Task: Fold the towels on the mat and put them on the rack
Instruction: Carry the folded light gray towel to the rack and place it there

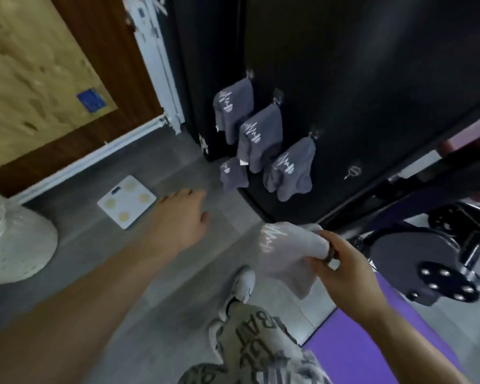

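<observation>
Towels hung on hooks, floor scale, right hand gripping pale towel, left hand spread empty

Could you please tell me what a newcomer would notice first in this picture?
Dark towels hang in a row on the black wall, mid-picture, with a bare hook to their right. Below, the right hand grips a pale towel; the left hand reaches out open.
</observation>
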A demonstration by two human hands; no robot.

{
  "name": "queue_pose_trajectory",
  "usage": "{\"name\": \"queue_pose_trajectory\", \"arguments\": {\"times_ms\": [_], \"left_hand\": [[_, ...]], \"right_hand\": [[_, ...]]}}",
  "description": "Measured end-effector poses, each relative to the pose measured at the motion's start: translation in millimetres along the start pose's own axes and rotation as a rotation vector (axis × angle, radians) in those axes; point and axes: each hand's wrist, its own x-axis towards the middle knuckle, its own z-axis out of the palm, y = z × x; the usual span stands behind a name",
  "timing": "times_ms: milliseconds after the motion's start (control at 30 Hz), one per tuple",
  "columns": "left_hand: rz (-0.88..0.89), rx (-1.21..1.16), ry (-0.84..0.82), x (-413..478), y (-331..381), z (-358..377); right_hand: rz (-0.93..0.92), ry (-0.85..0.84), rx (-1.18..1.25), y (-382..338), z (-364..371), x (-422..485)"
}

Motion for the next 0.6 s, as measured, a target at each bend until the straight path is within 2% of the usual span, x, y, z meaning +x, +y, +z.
{"name": "queue_pose_trajectory", "arguments": {"times_ms": [167, 300, 400, 467, 567, 600], "left_hand": [[0.149, -0.163, -0.037, 74.6, 55.9, -20.1], [0.347, -0.036, 0.026, 117.2, 106.8, -29.2], [0.464, -0.017, 0.004, 138.6, 140.8, -30.9], [0.563, -0.167, -0.115, 153.6, 161.4, -23.8], [0.585, -0.588, -0.546, 172.8, 188.8, -7.7], [0.589, -0.661, -0.669, 180.2, 195.5, -2.7]], "right_hand": [[0.037, -0.02, 0.201, -1.3, -26.4, 65.0], [0.08, -0.005, 0.278, 14.1, -42.6, 102.1], [0.085, -0.013, 0.294, 26.3, -50.3, 118.9], [0.084, -0.018, 0.316, 32.5, -53.2, 126.3], [0.055, -0.084, 0.359, 42.9, -61.9, 138.9], [0.051, -0.116, 0.387, 46.8, -65.9, 142.1]]}}
